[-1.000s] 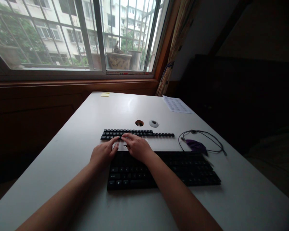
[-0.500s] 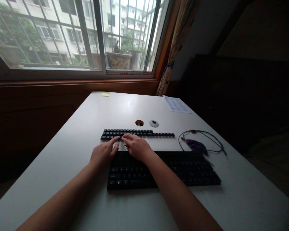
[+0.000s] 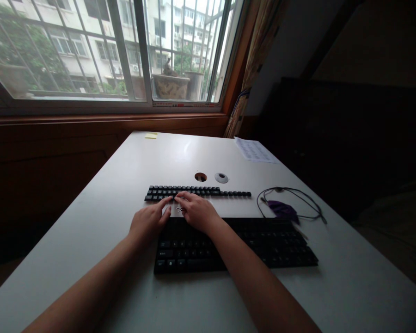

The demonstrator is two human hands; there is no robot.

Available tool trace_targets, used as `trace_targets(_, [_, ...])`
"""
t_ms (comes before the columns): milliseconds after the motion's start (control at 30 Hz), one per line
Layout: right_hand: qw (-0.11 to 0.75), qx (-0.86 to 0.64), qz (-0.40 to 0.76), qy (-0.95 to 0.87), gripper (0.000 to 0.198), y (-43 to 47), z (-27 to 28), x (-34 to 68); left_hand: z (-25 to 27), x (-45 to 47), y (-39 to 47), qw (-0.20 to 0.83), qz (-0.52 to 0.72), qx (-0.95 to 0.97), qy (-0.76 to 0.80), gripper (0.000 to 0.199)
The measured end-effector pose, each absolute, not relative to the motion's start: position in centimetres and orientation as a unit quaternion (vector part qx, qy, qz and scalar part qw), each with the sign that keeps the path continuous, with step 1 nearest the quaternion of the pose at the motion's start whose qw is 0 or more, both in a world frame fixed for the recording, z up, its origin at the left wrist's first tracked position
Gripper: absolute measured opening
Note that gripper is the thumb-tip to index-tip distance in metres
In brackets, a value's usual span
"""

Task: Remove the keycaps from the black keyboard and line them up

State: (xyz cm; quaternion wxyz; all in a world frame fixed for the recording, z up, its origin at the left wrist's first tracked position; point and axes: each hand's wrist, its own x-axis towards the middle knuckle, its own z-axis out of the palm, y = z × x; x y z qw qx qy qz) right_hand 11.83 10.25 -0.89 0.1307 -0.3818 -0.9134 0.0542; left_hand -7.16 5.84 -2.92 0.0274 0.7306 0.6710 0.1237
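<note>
My left hand (image 3: 148, 218) reaches over the desk, index finger stretched to the front row of loose black keycaps (image 3: 183, 191), thumb held apart. Close beside it, my right hand (image 3: 198, 211) touches the same row with its fingertips, around one small keycap. Thin bent wire ends of what looks like a keycap puller (image 3: 179, 210) stick out from under my right hand; its handle is hidden. Below both hands lies a black keyboard (image 3: 189, 253), partly covered by my right forearm. Keycaps show on its nearer rows; its far left part looks dark and bare.
A black cable (image 3: 308, 203) loops around a purple cloth (image 3: 282, 211) at the right. Beyond the keycaps are a round desk hole (image 3: 200, 177) and a grey ring cover (image 3: 221, 178). Printed paper (image 3: 255, 150) and yellow sticky notes (image 3: 151, 135) lie near the far edge.
</note>
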Motion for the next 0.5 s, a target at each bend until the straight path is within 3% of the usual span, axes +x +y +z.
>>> trace_targets(200, [0.177,-0.447,0.033,-0.876,0.04,10.43,-0.71,12.24,-2.98,-7.17,5.84,0.022,0.12,0.733,0.669,0.045])
trace_targets(500, [0.157,-0.451,0.021,-0.878,0.036,10.37,-0.92,12.35,-2.84,-7.06,5.81,0.024,0.101,0.727,0.679,0.047])
